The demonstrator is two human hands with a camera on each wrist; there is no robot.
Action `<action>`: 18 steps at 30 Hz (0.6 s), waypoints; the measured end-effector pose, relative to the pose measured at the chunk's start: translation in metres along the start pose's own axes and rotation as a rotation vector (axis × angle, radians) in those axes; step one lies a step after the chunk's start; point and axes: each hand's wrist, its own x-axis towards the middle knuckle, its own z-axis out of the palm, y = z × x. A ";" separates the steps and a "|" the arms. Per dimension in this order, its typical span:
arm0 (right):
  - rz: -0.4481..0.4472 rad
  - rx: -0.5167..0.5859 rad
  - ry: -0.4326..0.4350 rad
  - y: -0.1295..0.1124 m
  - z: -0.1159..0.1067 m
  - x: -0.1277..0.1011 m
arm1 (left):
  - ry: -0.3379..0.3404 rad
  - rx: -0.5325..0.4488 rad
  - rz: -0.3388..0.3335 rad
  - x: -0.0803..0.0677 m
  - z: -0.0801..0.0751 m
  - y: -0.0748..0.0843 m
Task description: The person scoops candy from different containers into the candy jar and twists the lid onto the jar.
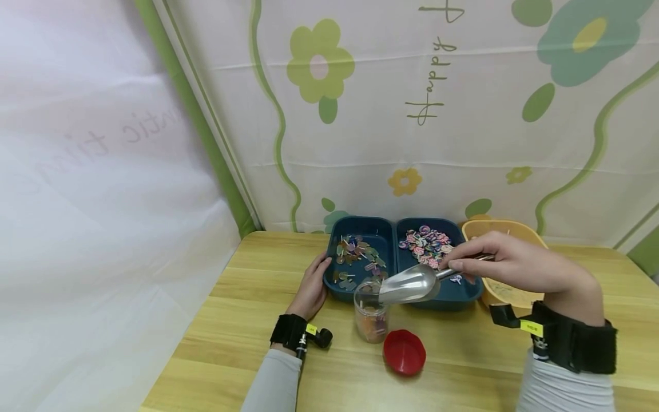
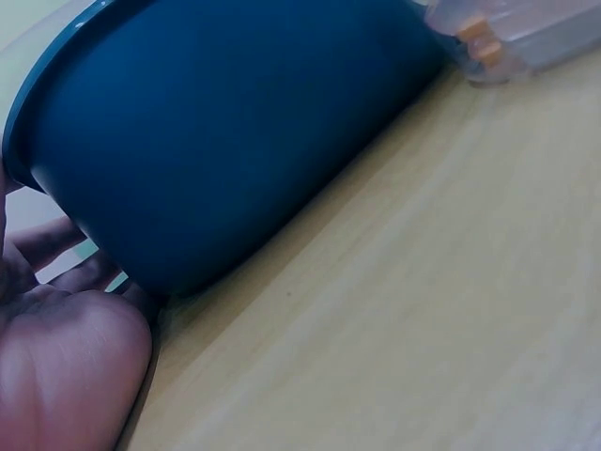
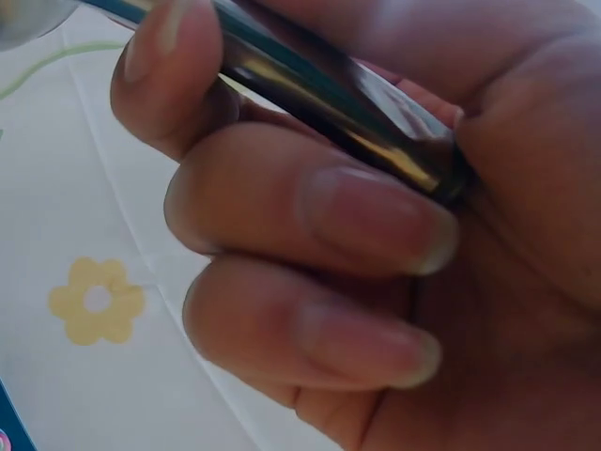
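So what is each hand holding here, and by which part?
Right hand grips the silver metal scoop by its handle; left hand holds nothing, resting against the dark-blue plastic tray.

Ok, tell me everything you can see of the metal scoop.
The scoop looks like shiny silver metal, with a rounded, trough-shaped bowl and a thin handle. The right hand grips the handle, fingers curled round it. The bowl is held in the air, tipped leftward over the mouth of the clear jar, in front of the blue trays.
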 end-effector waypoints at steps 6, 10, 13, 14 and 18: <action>0.074 -0.023 0.059 -0.005 0.000 0.000 | -0.005 0.004 0.001 0.000 0.000 0.000; 0.128 -0.116 0.147 -0.004 0.001 0.003 | -0.013 0.009 -0.001 -0.001 0.000 0.001; 0.166 -0.150 0.179 0.003 0.005 0.011 | -0.016 0.006 -0.002 -0.001 0.000 0.001; 0.190 -0.145 0.175 0.006 0.006 0.014 | -0.016 0.004 -0.002 -0.001 0.000 0.001; 0.280 -0.103 0.114 0.021 0.017 0.035 | -0.020 -0.007 0.003 -0.001 0.000 0.001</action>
